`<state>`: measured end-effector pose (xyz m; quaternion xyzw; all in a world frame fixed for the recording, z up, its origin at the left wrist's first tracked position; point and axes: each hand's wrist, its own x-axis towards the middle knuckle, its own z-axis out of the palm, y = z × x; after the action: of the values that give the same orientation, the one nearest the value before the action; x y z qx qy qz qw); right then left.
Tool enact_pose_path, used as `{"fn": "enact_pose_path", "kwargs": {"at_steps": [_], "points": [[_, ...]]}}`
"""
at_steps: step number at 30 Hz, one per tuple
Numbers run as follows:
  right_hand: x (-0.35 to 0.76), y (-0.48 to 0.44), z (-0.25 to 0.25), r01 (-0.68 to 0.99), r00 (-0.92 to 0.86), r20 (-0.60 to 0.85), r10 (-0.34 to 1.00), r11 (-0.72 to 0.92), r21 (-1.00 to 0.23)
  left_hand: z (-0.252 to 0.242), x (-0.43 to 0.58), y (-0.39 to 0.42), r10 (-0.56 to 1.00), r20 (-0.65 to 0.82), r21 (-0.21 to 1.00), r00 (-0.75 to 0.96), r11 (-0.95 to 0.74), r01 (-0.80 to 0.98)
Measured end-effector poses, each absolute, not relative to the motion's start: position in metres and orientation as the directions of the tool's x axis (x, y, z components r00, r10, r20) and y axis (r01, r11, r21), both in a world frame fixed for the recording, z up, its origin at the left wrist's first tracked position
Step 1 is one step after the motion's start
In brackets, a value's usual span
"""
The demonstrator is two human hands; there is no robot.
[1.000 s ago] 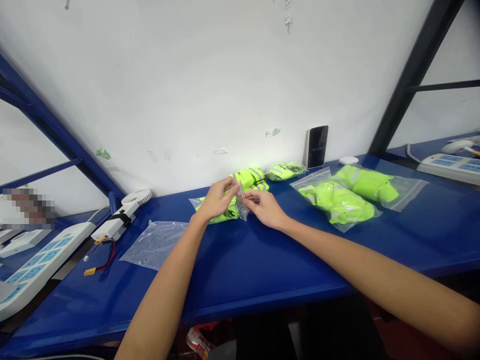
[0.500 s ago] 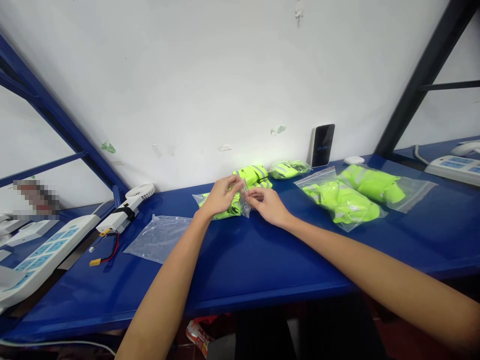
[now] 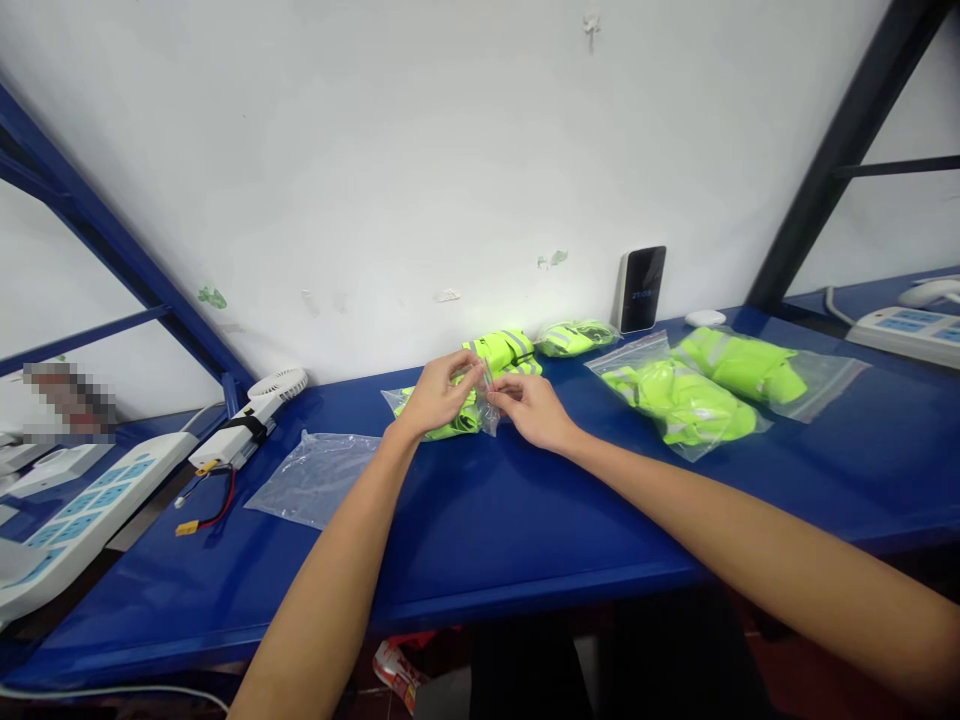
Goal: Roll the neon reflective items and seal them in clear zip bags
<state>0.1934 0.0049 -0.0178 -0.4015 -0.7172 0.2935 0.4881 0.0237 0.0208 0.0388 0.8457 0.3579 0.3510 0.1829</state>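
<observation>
Fingertips of both hands meet at the open end of a clear zip bag [image 3: 439,412] that lies on the blue workbench [image 3: 525,520], a folded fluorescent-yellow safety vest [image 3: 450,420] inside it. The left hand [image 3: 435,395] curls over the bag from the left, thumb and forefinger closed narrowly on the plastic lip; the right hand [image 3: 532,410] pinches the same lip from the other side, so the two grips sit almost touching. Held this way, the mouth of the bag stands up off the bench while the weight of the vest keeps the rest flat, an arrangement that looks suited to working the closure strip, though the strip itself is too small to make out.

Just behind the hands, against the white wall, lie a loose folded vest with grey reflective bands [image 3: 506,352] and a small bagged one [image 3: 574,338]. To the right, well apart, two larger filled bags [image 3: 682,400] [image 3: 750,368] lie side by side. An empty clear bag [image 3: 315,478] lies flat to the left, within the left arm's reach. Beyond it are a small white fan [image 3: 279,383], a white battery pack with red and black leads [image 3: 225,445] and a power strip [image 3: 82,510]. A dark-screened device [image 3: 640,290] leans upright against the wall, a small white puck [image 3: 705,318] beside it.
</observation>
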Motion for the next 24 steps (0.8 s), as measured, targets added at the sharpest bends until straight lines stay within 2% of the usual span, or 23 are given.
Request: {"fn": "enact_pose_path", "kwargs": {"at_steps": [5,12,20,24], "points": [[0.191,0.0014,-0.0159,0.315,-0.176,0.481,0.859,0.512,-0.799,0.0407,0.0238,0.0196,0.745,0.435,0.533,0.506,-0.666,0.522],[0.1923,0.0012,-0.018,0.25,-0.16,0.471,0.868,0.497,-0.831,0.0386,0.0222,0.021,0.763,0.402,0.542,0.507,-0.644,0.539],[0.1919,-0.0008,-0.0144,0.345,-0.239,0.56,0.793,0.609,-0.714,0.0405,0.0242,0.0161,0.749,0.435,0.518,0.499,-0.662,0.541],[0.1917,-0.0024,-0.0128,0.324,-0.227,0.553,0.801,0.598,-0.733,0.0392,0.0241,0.0189,0.761,0.441,0.529,0.476,-0.649,0.547]]}}
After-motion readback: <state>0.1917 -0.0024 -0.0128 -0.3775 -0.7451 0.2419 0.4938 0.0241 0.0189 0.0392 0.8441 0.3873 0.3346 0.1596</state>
